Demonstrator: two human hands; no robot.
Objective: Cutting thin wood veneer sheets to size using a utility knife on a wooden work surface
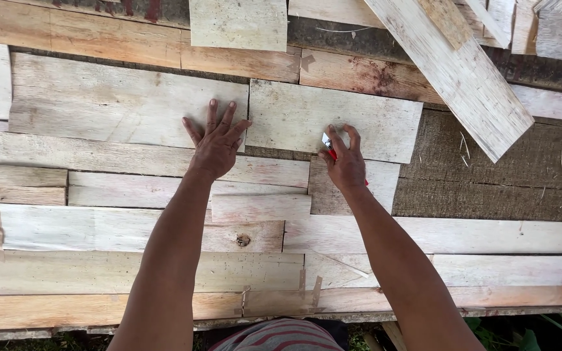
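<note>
My left hand [216,140] lies flat with fingers spread on a wide pale wooden board [112,101], near its right end. My right hand [344,161] grips a small red-handled tool with a metal tip [328,143], likely a cutter or marker. The tip touches the lower left part of a shorter pale board [359,114] that lies just right of the first. A narrow gap separates the two boards between my hands.
Several thin wood strips and veneer pieces [131,227] cover the worktable in overlapping layers. A long plank [463,71] leans diagonally across the upper right. Dark rough boards [502,169] show at right. Grass and the table's front edge [359,316] are below.
</note>
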